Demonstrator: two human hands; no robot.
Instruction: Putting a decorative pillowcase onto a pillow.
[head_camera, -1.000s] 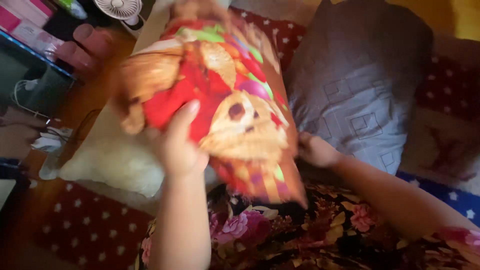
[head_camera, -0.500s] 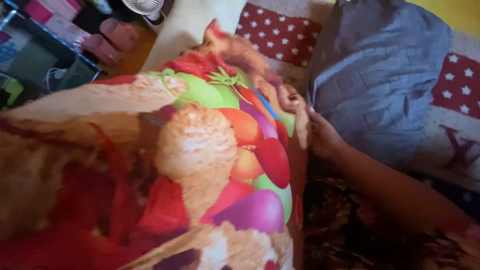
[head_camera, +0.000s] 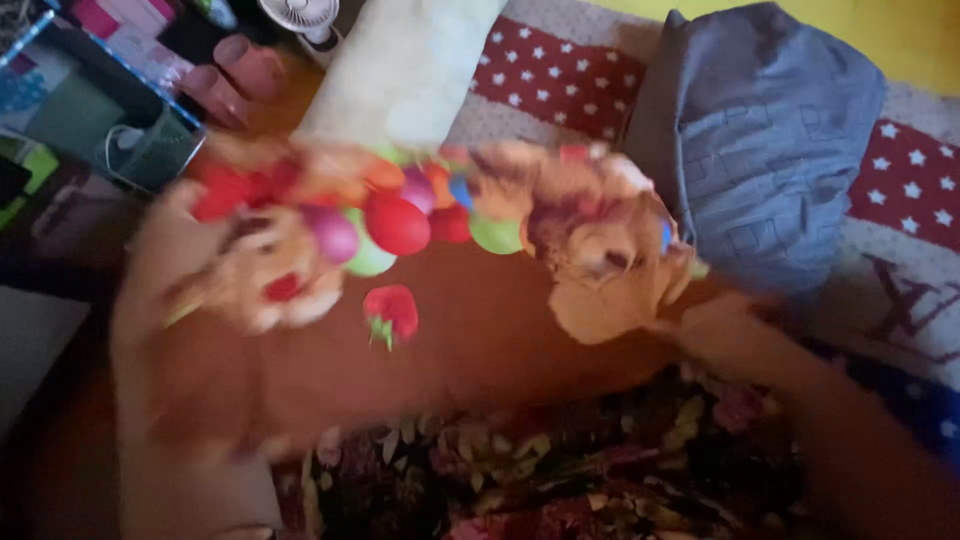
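Observation:
I hold a colourful pillow cover, orange-brown with printed fruit and puppies, stretched sideways over my lap. My left hand grips its left end, and the arm below it is heavily blurred. My right hand grips the right end, just under the printed puppy face. The cover hides most of both hands' fingers. A bare cream pillow lies beyond the cover at the top middle.
A grey checked pillow lies at the upper right on a red bedspread with white stars. A small white fan and pink items sit at the top left beside a dark shelf. My floral dress fills the bottom.
The cover, close to the camera and upright half a second ago, has swung down and now lies flat and sideways over my lap, uncovering the cream pillow. Both hands moved apart to its ends.

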